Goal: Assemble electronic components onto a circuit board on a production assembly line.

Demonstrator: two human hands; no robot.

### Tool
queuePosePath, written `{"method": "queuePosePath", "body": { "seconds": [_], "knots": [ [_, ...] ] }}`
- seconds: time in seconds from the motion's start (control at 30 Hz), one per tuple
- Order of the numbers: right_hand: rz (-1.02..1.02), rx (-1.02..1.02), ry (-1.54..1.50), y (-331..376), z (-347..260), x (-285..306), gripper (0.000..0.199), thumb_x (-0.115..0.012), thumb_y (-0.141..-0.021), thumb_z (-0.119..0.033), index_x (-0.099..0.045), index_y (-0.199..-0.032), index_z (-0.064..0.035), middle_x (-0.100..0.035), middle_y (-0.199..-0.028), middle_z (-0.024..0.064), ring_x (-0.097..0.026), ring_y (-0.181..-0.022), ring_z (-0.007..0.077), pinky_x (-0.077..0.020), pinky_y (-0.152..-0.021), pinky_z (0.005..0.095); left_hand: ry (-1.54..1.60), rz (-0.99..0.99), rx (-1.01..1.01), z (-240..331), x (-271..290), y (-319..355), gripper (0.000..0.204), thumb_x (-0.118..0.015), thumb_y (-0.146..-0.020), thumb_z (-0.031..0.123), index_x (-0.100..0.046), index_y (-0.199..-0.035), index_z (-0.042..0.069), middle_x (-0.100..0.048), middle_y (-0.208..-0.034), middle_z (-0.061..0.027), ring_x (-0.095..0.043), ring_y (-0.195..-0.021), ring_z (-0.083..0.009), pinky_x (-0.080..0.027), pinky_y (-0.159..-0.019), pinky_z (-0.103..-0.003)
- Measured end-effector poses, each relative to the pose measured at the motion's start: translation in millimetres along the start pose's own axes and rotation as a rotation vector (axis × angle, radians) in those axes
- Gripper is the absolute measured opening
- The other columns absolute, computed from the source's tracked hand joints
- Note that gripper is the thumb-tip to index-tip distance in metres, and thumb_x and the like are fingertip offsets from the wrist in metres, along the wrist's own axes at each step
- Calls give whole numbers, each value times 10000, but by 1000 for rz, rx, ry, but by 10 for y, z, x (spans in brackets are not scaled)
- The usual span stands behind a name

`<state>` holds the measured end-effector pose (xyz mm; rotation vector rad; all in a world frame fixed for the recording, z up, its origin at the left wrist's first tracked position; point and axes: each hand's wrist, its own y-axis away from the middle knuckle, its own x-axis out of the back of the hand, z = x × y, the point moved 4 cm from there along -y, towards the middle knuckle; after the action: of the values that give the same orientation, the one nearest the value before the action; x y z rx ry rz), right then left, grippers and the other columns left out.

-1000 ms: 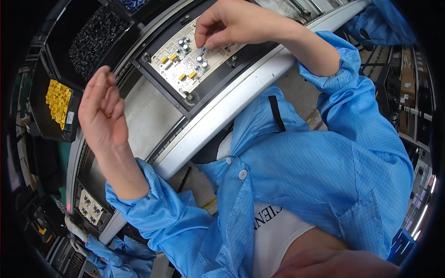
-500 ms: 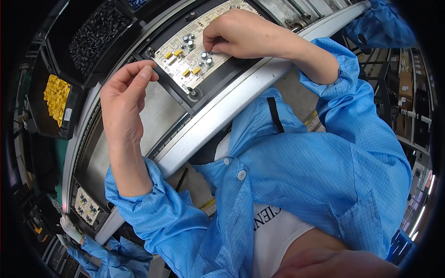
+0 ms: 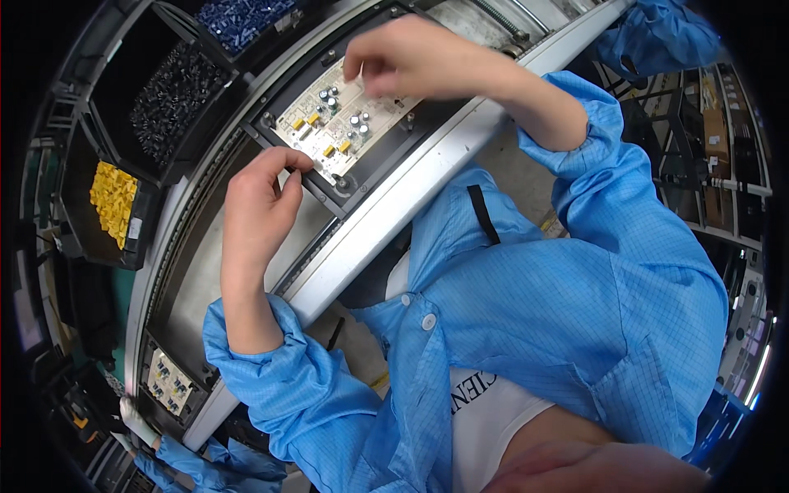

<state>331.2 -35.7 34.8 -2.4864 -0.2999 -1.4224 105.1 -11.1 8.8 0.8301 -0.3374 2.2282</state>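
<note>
A pale circuit board (image 3: 329, 131) with small yellow blocks and silver capacitors lies in a black carrier (image 3: 386, 160) on the conveyor. My left hand (image 3: 259, 201) is at the board's near left corner, thumb and fingertips pinched together; whether they hold a part is hidden. My right hand (image 3: 411, 62) hovers over the board's far right end, fingers curled down onto it. Anything under those fingertips is out of sight. Both forearms wear blue sleeves.
Left of the conveyor stand bins of yellow parts (image 3: 111, 201), black parts (image 3: 168, 99) and blue parts (image 3: 238, 16). A metal rail (image 3: 394, 214) runs along the near side. A second board (image 3: 168, 382) sits lower left, beside a co-worker's white-gloved hand (image 3: 136, 415).
My left hand has moved right from near the yellow bin to the board's corner, its fingers closing into a pinch. My right hand stayed on the board's far end.
</note>
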Motion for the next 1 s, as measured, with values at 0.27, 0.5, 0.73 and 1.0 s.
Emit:
{"method": "queuePosePath", "body": {
  "seconds": [0.27, 0.5, 0.73, 1.0],
  "knots": [
    [302, -233, 267, -177, 1158, 352, 239, -648, -836, -243, -692, -867, -10, -676, -739, 151, -672, -685, 225, -530, -638, 337, -101, -149, 124, -32, 188, -122, 264, -437, -712, -60, -656, -856, -29, -670, -773, -127, -646, -752, -224, -500, -715, -316],
    [-64, -118, -14, -223, 1157, 159, 464, -511, -913, -380, -662, -746, 26, -614, -675, 226, -628, -670, 383, -512, -646, 478, -161, 163, 228, 264, 530, -187, 175, -486, -764, -53, -640, -847, -39, -666, -789, -70, -642, -772, -161, -497, -733, -273],
    [-94, 24, -160, -254, 769, 3, 450, -611, -830, -421, -679, -737, 14, -644, -692, 201, -654, -710, 386, -518, -628, 478, -422, 865, 153, -108, 1676, -220, 209, -528, -825, 18, -638, -994, -37, -651, -925, -99, -605, -850, -200, -481, -819, -302],
    [-19, 3, -128, -341, 1050, -342, 485, -570, -856, -401, -656, -545, -40, -635, -534, 68, -647, -589, 277, -522, -567, 408, -615, 896, 38, 54, 1314, -787, 222, -667, -784, 54, -691, -984, -41, -689, -972, -181, -646, -921, -303, -515, -843, -365]
  ]
}}
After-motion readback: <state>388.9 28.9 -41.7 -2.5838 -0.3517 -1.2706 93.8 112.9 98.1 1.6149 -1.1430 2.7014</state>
